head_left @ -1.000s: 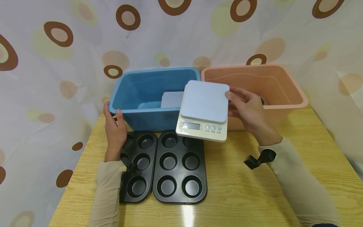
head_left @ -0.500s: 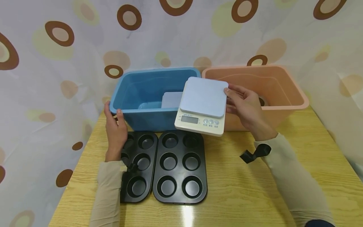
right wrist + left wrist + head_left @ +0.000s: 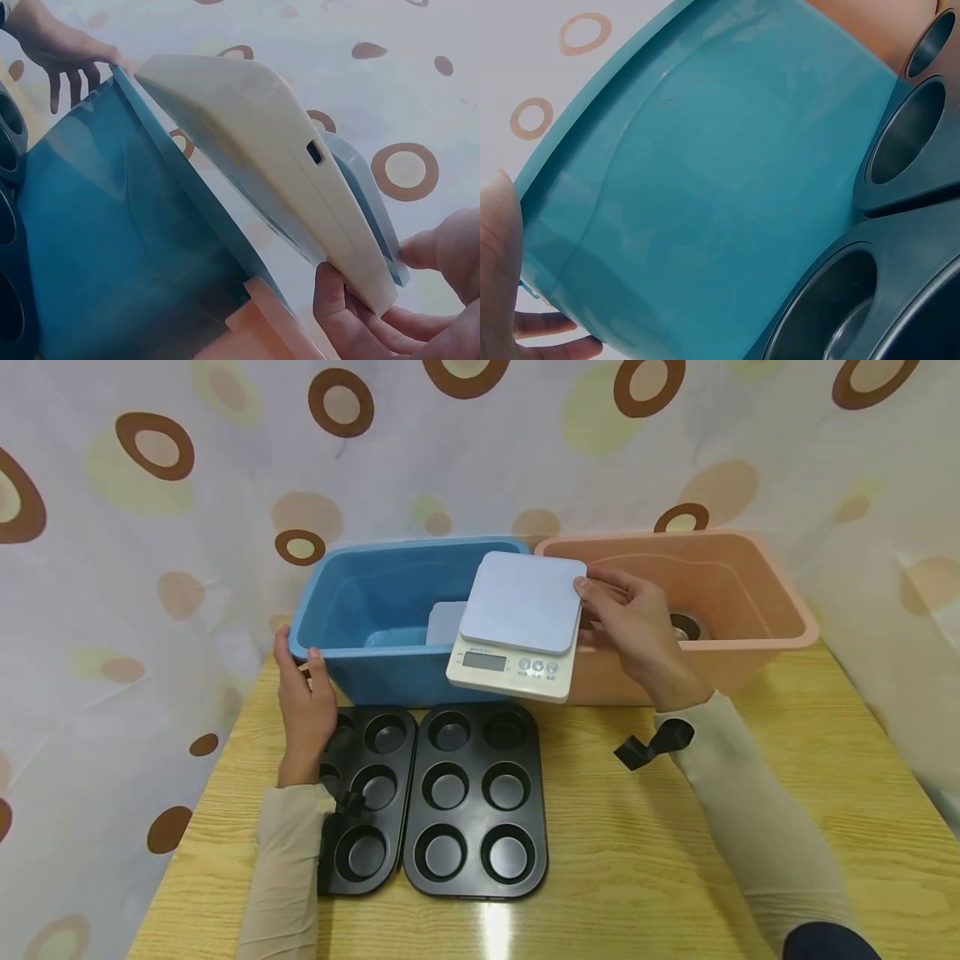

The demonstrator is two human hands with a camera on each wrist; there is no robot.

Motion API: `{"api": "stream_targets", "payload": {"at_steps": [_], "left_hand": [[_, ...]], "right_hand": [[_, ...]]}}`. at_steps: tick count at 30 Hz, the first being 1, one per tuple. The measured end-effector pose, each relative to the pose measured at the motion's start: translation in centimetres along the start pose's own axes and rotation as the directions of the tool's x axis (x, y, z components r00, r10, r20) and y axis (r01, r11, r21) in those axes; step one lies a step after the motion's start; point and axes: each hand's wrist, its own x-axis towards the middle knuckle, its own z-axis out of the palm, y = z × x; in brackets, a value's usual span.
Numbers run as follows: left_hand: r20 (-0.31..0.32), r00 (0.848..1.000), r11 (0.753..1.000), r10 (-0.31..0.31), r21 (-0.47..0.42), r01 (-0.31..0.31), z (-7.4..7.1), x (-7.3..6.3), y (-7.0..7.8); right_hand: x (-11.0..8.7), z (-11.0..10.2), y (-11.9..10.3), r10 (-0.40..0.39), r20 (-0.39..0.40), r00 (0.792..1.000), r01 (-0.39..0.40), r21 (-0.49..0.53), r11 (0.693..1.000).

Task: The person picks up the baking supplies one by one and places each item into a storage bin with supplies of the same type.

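My right hand (image 3: 636, 631) holds a white kitchen scale (image 3: 525, 606) by its right edge, thumb on top. The scale hangs tilted over the front rim of a blue bin (image 3: 390, 677), its display and buttons toward me. In the right wrist view, the fingers (image 3: 341, 319) are under the scale's base. My left hand (image 3: 306, 714) grips the blue bin's front left corner, thumb (image 3: 499, 225) and fingers on either side. A pale flat object (image 3: 444, 622) lies inside the blue bin, partly hidden by the scale.
A peach bin (image 3: 738, 647) stands right of the blue one, with a round metal item (image 3: 684, 627) inside. Two black muffin tins (image 3: 476, 802) lie side by side on the wooden table (image 3: 637, 860). A patterned cloth (image 3: 480, 460) hangs behind the bins.
My right hand has moved the scale left and slightly up, toward the blue bin. More of the round metal item now shows in the peach bin. The left hand stays put.
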Motion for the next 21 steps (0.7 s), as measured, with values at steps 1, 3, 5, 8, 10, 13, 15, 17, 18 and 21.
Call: {"api": "stream_targets", "payload": {"at_steps": [1,3,5,8,10,13,15,17,18,21], "left_hand": [[-0.001,1.0,1.0,0.001,0.0,-0.001,0.0,0.0,0.0],[-0.004,1.0,1.0,0.005,0.001,-0.005,0.0,0.0,0.0],[-0.006,1.0,1.0,0.006,-0.003,-0.006,0.0,0.0,0.0],[-0.005,1.0,1.0,0.007,-0.008,-0.007,0.0,0.0,0.0],[-0.003,1.0,1.0,0.007,-0.01,-0.007,0.1,-0.1,0.1],[0.001,1.0,1.0,0.005,-0.004,-0.005,0.1,-0.1,0.1],[0.001,1.0,1.0,-0.001,0.002,0.001,0.1,0.0,0.1],[0.003,1.0,1.0,-0.009,0.003,0.009,0.1,0.0,0.2],[0.004,1.0,1.0,-0.012,0.003,0.012,0.1,0.0,0.2],[0.008,1.0,1.0,-0.014,0.005,0.014,-0.1,0.0,0.3]], "right_hand": [[0.1,0.1,0.0,-0.002,0.0,1.0,0.002,-0.005,1.0],[0.4,0.3,-0.1,-0.004,-0.001,1.0,0.004,-0.027,1.0],[0.8,0.5,-0.1,-0.005,0.001,1.0,0.005,-0.049,0.999],[1.2,0.8,-0.3,-0.001,0.01,1.0,0.002,-0.08,0.997],[1.4,1.0,-0.5,0.004,0.017,1.0,-0.003,-0.085,0.996],[1.8,1.4,-0.7,0.024,0.019,1.0,-0.022,-0.07,0.997],[2.1,1.7,-0.8,0.039,0.029,0.999,-0.038,-0.031,0.999],[2.4,2.2,-0.9,0.053,0.031,0.998,-0.053,0.001,0.999],[2.6,2.5,-0.8,0.055,0.033,0.998,-0.055,0.005,0.998],[3.1,3.3,-0.8,0.057,0.029,0.998,-0.057,0.0,0.998]]}}
